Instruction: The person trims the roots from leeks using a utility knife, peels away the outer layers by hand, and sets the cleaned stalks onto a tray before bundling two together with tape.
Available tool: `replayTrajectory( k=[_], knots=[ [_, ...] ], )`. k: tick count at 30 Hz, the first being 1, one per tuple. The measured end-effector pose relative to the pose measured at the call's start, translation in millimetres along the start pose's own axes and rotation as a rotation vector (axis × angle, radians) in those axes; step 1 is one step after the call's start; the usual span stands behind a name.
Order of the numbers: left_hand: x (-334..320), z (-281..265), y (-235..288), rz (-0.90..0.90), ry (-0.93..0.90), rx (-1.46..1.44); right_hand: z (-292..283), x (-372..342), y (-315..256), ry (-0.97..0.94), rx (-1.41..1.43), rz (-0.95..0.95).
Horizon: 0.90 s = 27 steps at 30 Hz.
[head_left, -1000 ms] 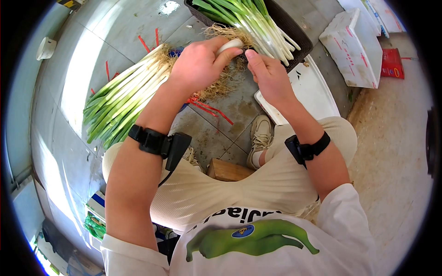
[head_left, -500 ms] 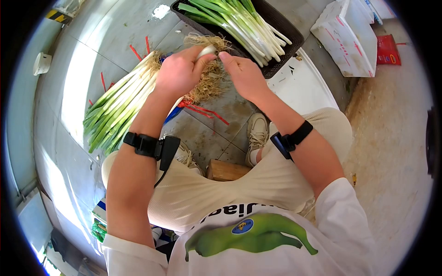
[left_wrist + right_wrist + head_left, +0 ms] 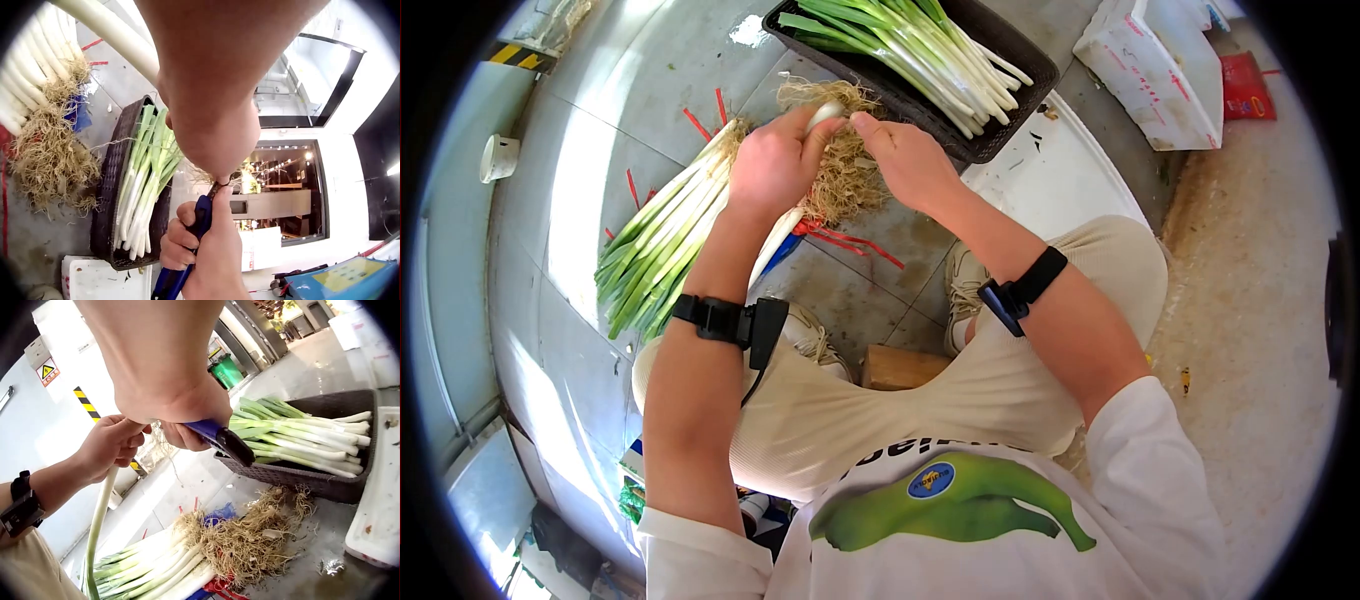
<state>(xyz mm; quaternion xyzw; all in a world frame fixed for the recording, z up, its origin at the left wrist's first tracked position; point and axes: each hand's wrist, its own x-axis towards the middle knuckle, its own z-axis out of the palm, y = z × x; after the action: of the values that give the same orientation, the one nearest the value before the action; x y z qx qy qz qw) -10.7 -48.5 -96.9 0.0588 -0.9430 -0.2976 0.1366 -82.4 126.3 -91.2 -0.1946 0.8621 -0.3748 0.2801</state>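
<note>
Gripped in left hand [image 3: 772, 165], fingers curled close: one long, slender white-and-green leek stalk [image 3: 97, 534], white end uppermost, length slanting down below the fist; tan, threadlike roots [image 3: 805, 92] at the white end. Gripped in right hand [image 3: 915, 165], fingers wrapped tight: blue-handled, dark-tipped hand tool [image 3: 201, 219], tip pointing up to the left thumb in left wrist view. Contact between tip and stalk: cannot tell. Both hands close together above grey tiled floor [image 3: 840, 290], just beside near edge of dark brown woven rectangular basket [image 3: 300, 481]. Inside basket, lengthwise: loose green-and-white leeks [image 3: 312, 440], white ends toward its right end. On floor, left of basket: broad bundle of green-topped, white-stemmed leeks [image 3: 670, 235], root ends toward basket. Beside those ends: tangled tan root heap [image 3: 244, 550], bright red strips [image 3: 222, 589], blue scrap [image 3: 219, 515]. Near basket's right corner: shallow white tray [image 3: 1070, 170], dark bits on its surface. Farther right: white box with red markings [image 3: 1150, 80]. Between shoes: brown wooden block [image 3: 900, 368].
</note>
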Motion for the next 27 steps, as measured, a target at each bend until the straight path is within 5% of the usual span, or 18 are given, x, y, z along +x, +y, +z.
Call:
replayTrajectory(
  k=[8, 14, 16, 23, 27],
  knots=[
    [1.8, -0.1, -2.2, 0.067, -0.020, 0.058, 11.2, 10.4, 20.7, -0.073, 0.150, 0.056],
    [-2.0, -2.5, 41.4, 0.352, 0.112, -0.135, 16.8, 31.6, 60.2, -0.091, 0.221, 0.064],
    [3.2, -13.8, 29.8, 0.176, 0.130, -0.108, 12.6, 33.9, 43.5, -0.099, 0.256, 0.126],
    [-4.0, -35.5, 16.3, 0.010, 0.103, -0.461, 13.0, 19.2, 26.8, -0.080, 0.194, 0.196],
    [1.1, -49.1, 27.5, 0.150, 0.150, -0.538, 12.0, 17.3, 14.8, -0.105, 0.478, 0.208]
  ],
)
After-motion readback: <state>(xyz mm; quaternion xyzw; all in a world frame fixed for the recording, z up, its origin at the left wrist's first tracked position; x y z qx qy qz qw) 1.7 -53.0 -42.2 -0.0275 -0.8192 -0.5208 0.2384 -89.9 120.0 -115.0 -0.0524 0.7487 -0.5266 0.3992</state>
